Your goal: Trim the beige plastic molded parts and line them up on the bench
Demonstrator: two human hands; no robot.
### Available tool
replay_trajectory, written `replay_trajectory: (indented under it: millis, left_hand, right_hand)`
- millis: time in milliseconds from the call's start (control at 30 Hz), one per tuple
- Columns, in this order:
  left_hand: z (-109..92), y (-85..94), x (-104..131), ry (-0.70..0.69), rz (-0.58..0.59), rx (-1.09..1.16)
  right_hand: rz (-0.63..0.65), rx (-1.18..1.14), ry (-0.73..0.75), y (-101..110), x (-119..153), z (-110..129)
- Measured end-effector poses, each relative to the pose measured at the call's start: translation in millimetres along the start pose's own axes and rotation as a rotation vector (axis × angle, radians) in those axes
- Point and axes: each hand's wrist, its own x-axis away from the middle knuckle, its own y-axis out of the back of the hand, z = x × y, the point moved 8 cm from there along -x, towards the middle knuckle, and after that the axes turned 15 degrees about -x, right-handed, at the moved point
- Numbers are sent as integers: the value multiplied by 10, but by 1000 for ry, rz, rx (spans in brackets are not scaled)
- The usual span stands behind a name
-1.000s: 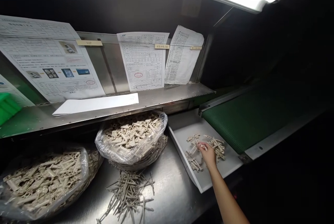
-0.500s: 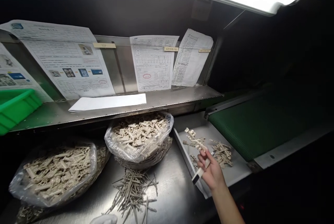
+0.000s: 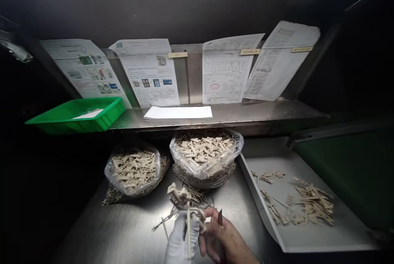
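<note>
On the shelf (image 3: 246, 115), far left: green tray (image 3: 113, 115). Below, on the metal bench (image 3: 120, 235): left bag (image 3: 111, 178) of beige parts. Next: white-gloved left hand (image 3: 181, 241), pinching beige molded piece (image 3: 178, 195) above the bench. Behind: thin runners (image 3: 197, 196) and right bag (image 3: 197, 169). Just beside: bare right hand (image 3: 230, 237), curled around dark-bladed tool (image 3: 220, 217); impossible to tell whether touching the piece. Far right: gray tray (image 3: 326, 242) with loose parts (image 3: 317, 202), then green belt (image 3: 353, 165).

The left bag (image 3: 150, 184) and right bag (image 3: 197, 170) stood side by side on the tabletop (image 3: 123, 231); to their right lay a tray (image 3: 273, 153) holding parts (image 3: 317, 204), a conveyor belt (image 3: 347, 163) alongside; above and behind, a shelf (image 3: 261, 112) bore a bin (image 3: 109, 117), papers (image 3: 178, 112) to its right
</note>
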Motion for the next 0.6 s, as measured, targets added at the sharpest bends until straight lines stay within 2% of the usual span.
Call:
replay_trajectory:
  millis: [100,233,333,433,600]
  left_hand:
    - [40,65,-18,12,-29,-41]
    - [141,-41,-26,48,-3,-72]
    - [172,-121,-14,41,29,-51]
    - [175,-141,10,27,63,-35]
    - [102,-29,2,-45,57,-34]
  right_hand:
    - [-47,246,141,26,-23,273]
    - [-70,492,297,-83,-28,572]
    - [-51,597,354,-220,-33,603]
    - [-24,634,339,-300,-55,533]
    - [-13,665,302,-226,-106,565]
